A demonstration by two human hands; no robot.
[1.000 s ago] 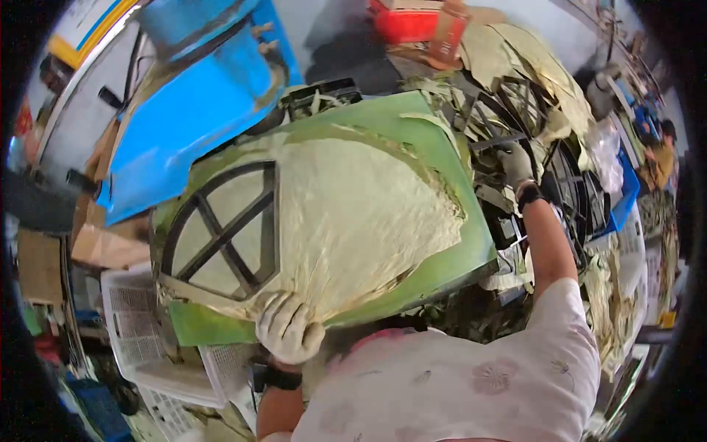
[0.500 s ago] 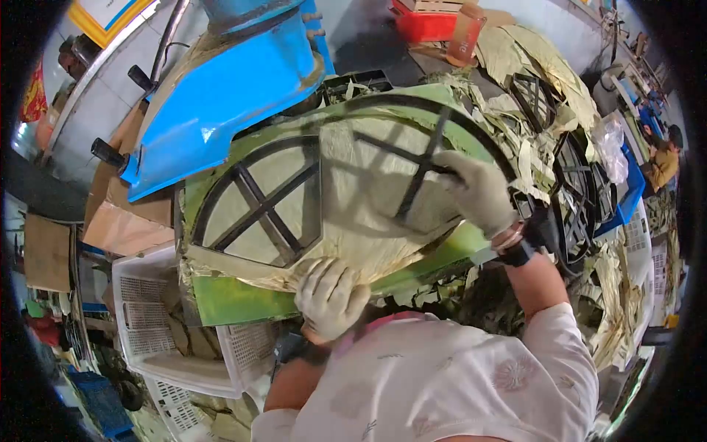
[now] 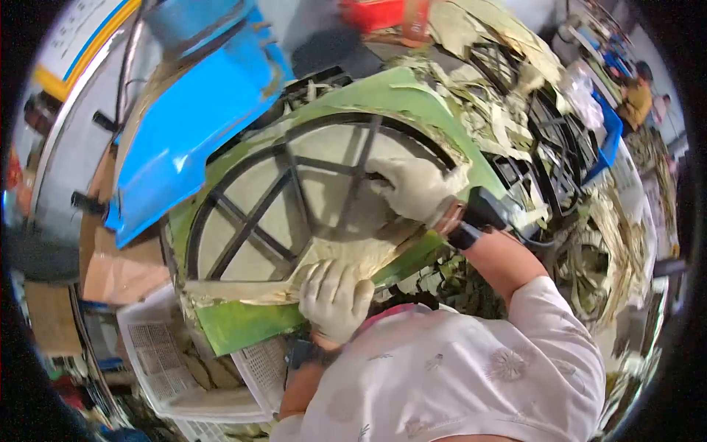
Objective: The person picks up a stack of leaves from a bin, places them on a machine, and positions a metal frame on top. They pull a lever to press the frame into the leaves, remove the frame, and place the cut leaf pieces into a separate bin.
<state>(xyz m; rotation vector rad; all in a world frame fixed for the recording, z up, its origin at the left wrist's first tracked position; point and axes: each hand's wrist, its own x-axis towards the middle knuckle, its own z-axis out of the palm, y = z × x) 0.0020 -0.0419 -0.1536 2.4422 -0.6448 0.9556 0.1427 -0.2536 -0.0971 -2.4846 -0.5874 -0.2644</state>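
Both hands wear pale gloves. My left hand [image 3: 331,298] presses with its fingers spread slightly on the near edge of the pale sheet material [image 3: 353,250], which lies on a green board [image 3: 254,324]. My right hand [image 3: 416,188] has its fingers curled round a crossbar of the right black frame [image 3: 372,136]. Beside it on the sheet lies the left black frame [image 3: 247,225], a fan-shaped outline with crossed bars. The two frames now sit close together, their curved rims forming an arch.
A blue machine chute [image 3: 191,140] stands at the upper left. White crates [image 3: 158,353] are below it. Pale scraps [image 3: 486,110] and more black frames [image 3: 556,140] lie to the right. A person [image 3: 635,99] is in the right background.
My right hand has moved left and brought the right frame down beside the left one. The view has shifted and turned a little. My left hand stays on the sheet's near edge.
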